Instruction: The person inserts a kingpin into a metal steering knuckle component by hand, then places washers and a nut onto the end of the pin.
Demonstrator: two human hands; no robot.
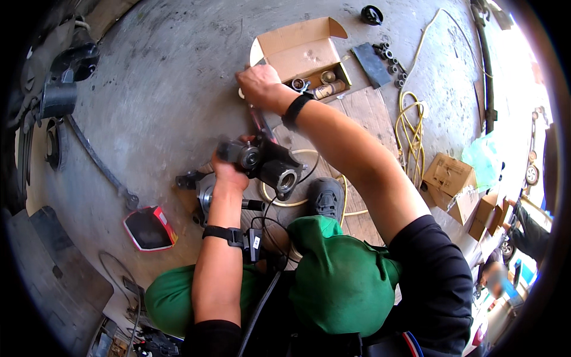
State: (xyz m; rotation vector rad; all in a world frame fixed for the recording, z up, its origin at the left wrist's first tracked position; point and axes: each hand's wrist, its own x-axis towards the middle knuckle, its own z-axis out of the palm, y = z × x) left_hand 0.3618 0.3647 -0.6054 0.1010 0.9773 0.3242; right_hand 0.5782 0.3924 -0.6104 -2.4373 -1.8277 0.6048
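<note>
My left hand (229, 172) is wrapped round a dark metal vehicle part (279, 172) with round bushings and an open, ring-shaped bore. Farther forward, my right hand (262, 88) is closed round the far end of a long red-and-black tool (259, 122). The tool's near end reaches down to the metal part; its head is hidden there, so I cannot tell its kind. Just beyond my right wrist lies an open cardboard box (300, 53), holding a bottle (328, 90) and round metal pieces. Beneath my left hand, another metal assembly (205, 196) rests low, partly covered.
A yellow hose (410, 128) lies coiled at the right, near cardboard boxes (449, 178). Several sockets (389, 56) sit beside a dark flat pad (371, 64). A red-edged box (150, 229) is at the left. My shoe (326, 197) is close to the held part.
</note>
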